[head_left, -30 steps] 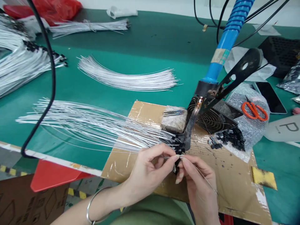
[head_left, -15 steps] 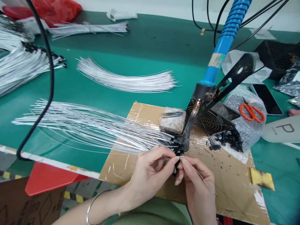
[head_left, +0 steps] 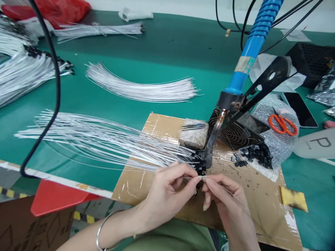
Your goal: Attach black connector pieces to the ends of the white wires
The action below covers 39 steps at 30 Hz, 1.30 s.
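Observation:
My left hand (head_left: 172, 190) is closed in a pinch, with a short length of thin wire (head_left: 187, 178) showing at its fingers. Fingertip to fingertip with it, my right hand (head_left: 227, 200) pinches a thin pale wire (head_left: 235, 197) that trails back over the hand. What lies right between the fingertips is too small to make out. Just beyond them are the black ends (head_left: 197, 162) of a loose bundle of white wires (head_left: 110, 143). A soldering iron with a blue handle (head_left: 242, 64) slants down in a black holder (head_left: 267, 82), its metal end close above those black ends.
A cardboard sheet (head_left: 264, 205) lies under the hands, bearing a grey block (head_left: 193, 137) and a fan (head_left: 232, 132). To the right are small black connectors (head_left: 258, 155), orange scissors (head_left: 282, 123) and a yellow sponge (head_left: 293, 198). Another white wire bundle (head_left: 143, 89) lies behind; a black cable (head_left: 56, 83) hangs left.
My right hand has shifted slightly right and its trailing wire now lies flatter. My left hand keeps its pinch almost in place. The view has moved a little.

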Each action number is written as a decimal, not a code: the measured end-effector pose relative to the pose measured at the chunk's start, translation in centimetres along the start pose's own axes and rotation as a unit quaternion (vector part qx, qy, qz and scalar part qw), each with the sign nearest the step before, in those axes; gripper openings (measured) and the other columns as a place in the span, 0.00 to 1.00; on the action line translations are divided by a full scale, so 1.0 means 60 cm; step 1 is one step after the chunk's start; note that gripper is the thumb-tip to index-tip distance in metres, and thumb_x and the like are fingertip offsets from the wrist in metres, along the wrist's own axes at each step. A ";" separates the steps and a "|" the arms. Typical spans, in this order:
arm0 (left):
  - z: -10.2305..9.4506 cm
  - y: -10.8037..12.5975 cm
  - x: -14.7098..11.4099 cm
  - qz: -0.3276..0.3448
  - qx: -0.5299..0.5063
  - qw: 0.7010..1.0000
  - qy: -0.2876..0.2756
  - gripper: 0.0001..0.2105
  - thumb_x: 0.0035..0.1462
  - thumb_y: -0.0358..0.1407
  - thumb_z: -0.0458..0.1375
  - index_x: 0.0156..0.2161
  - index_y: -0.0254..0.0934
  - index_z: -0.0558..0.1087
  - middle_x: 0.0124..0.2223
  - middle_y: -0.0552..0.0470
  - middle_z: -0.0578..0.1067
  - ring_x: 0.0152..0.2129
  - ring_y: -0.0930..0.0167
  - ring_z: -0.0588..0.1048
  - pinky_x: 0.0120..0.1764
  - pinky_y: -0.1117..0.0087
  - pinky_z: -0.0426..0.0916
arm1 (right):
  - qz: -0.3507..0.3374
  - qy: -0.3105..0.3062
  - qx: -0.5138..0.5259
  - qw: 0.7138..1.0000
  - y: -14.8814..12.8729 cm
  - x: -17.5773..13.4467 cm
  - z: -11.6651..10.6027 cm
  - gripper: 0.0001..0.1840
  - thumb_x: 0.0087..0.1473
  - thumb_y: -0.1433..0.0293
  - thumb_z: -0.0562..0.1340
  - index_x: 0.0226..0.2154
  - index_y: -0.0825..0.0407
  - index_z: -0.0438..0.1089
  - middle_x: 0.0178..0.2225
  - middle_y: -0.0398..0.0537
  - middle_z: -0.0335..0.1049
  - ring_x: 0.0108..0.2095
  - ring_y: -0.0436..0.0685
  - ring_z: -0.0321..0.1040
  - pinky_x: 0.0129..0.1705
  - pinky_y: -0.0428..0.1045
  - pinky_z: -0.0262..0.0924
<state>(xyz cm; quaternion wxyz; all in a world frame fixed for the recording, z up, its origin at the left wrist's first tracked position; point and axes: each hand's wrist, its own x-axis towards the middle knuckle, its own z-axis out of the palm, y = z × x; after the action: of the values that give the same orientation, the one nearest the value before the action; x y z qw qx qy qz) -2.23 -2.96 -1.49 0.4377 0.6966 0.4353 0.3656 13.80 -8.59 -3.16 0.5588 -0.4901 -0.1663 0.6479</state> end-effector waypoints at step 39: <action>0.007 -0.004 0.012 -0.175 -0.133 0.975 0.030 0.07 0.56 0.36 0.65 0.31 0.34 0.81 0.24 0.50 0.77 0.18 0.76 0.63 0.21 0.76 0.56 | -0.352 0.197 -0.646 0.647 -0.071 0.047 -0.147 0.22 0.67 0.53 0.61 0.34 0.51 0.82 0.26 0.45 0.77 0.23 0.53 0.71 0.27 0.49 0.63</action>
<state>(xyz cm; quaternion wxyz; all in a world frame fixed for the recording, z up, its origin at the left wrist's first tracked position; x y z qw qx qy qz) -1.65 -2.36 -1.76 0.5706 0.5342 0.5103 0.3587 23.70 -7.63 -5.28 0.3061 -0.7476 -0.5891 0.0183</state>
